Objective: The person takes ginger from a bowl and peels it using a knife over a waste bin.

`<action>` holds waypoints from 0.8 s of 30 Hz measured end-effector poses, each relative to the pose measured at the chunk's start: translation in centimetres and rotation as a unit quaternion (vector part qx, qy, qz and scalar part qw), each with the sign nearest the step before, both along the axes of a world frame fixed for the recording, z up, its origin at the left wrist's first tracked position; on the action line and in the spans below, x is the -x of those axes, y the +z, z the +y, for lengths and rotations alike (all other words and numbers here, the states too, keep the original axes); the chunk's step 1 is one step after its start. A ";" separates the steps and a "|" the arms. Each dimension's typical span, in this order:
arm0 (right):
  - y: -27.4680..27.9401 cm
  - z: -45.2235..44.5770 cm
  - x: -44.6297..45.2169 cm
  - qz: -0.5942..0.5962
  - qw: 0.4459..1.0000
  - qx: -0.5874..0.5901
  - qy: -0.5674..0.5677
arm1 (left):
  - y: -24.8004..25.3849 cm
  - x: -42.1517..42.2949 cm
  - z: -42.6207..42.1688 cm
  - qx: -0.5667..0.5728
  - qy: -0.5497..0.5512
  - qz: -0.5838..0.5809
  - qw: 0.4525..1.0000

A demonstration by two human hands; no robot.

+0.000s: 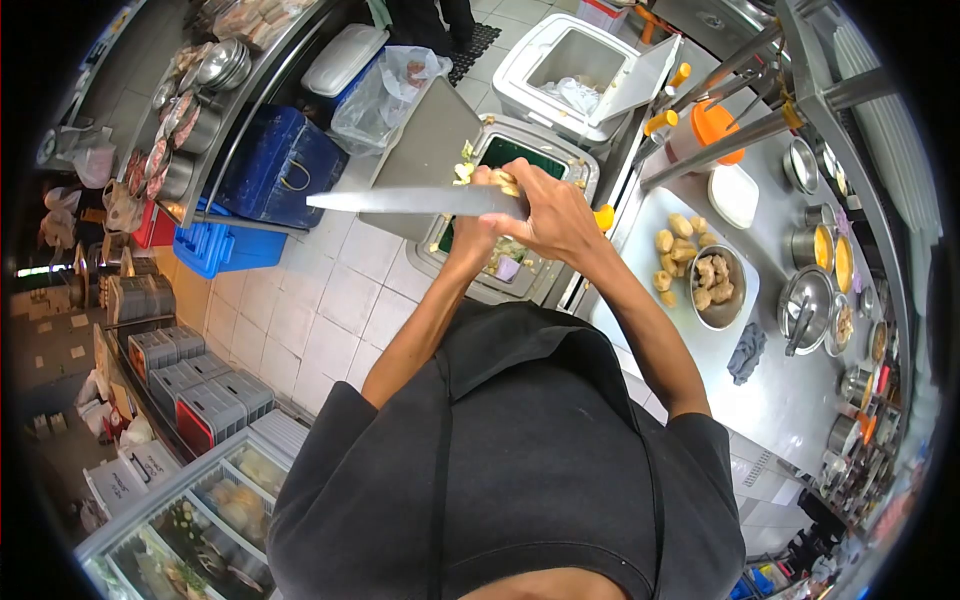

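My right hand (550,212) is closed around a large knife (410,201), whose broad blade points left across my left hand. Fingers closed, my left hand (472,235) holds a pale yellow piece of ginger (507,183) close to my right fingers; most of it is hidden by the hands and blade. Both hands are above an open grey bin (590,165) with a dark green inside and scraps in it. Pale peelings (464,165) cling near its raised lid (425,140).
On the steel counter at right, a white cutting board (640,215) carries loose ginger pieces (680,245) and a metal bowl (722,318) of ginger. A grey cloth (747,352) lies beside it. Beyond the grey bin stands a white bin (515,75); blue crates (225,245) are at left.
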State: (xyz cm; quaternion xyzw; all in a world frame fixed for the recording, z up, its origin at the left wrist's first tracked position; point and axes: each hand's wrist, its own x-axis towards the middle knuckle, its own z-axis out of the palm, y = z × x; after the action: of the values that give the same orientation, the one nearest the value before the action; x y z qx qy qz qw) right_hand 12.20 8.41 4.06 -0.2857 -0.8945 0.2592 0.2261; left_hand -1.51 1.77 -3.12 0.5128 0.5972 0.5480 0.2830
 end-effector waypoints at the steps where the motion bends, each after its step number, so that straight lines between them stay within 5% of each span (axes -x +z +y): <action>1: -0.1 0.3 0.2 0.001 1.000 0.001 -0.009 | 0.4 -0.1 0.1 -0.003 -0.013 0.036 0.999; 2: -0.2 0.6 0.3 0.002 1.000 0.002 -0.018 | 0.7 -0.3 0.1 -0.003 -0.013 0.036 0.999; 4: 0.4 1.5 0.4 0.021 0.999 0.041 -0.015 | 1.8 -1.2 0.4 0.163 -0.013 -0.157 0.974; 6: 1.1 1.8 0.5 0.041 0.996 0.081 -0.014 | 3.6 -2.1 0.6 0.121 0.036 -0.224 0.966; 8: 1.8 2.1 0.7 0.059 0.970 0.219 -0.085 | 4.9 -1.6 0.4 0.112 -0.036 -0.439 0.891; 16: 0.2 3.8 0.1 0.050 0.958 0.218 -0.179 | 4.1 0.1 0.3 0.123 -0.108 -0.638 0.753; 20: 1.9 2.8 0.2 0.006 0.956 0.229 -0.182 | 1.2 1.0 0.8 0.128 -0.045 -0.698 0.703; 22: 2.2 1.7 0.1 0.010 0.985 0.126 -0.121 | 0.5 1.6 0.6 0.068 -0.150 -0.752 0.639; 24: 1.7 0.4 0.0 0.008 0.991 0.092 -0.092 | 1.7 0.3 0.6 0.095 -0.058 -0.713 0.692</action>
State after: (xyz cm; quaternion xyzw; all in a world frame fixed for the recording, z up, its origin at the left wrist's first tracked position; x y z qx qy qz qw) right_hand 12.19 8.79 5.75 -0.3846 -0.8347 0.3208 0.2288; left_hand -1.78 2.40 -1.47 -0.0281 0.2343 0.6718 0.7021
